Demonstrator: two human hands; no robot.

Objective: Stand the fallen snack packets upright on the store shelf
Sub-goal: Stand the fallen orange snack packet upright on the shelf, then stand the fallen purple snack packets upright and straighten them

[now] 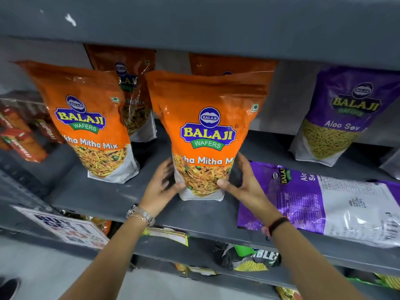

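An orange Khatta Mitha Mix packet (207, 131) stands upright in the middle of the grey shelf (104, 193). My left hand (161, 187) grips its lower left side and my right hand (244, 185) grips its lower right side. To the right, a purple Aloo Sev packet (320, 202) lies flat on its front at the shelf's front edge. Another orange packet (86, 124) stands upright on the left. Two more orange packets (132, 87) stand behind, partly hidden. A purple packet (344, 115) stands at the back right.
Red packets (19, 135) fill the shelf's far left. The shelf above (216, 24) overhangs closely. A price sign (65, 226) hangs on the front lip at left. Loose packets (249, 256) lie on the lower shelf.
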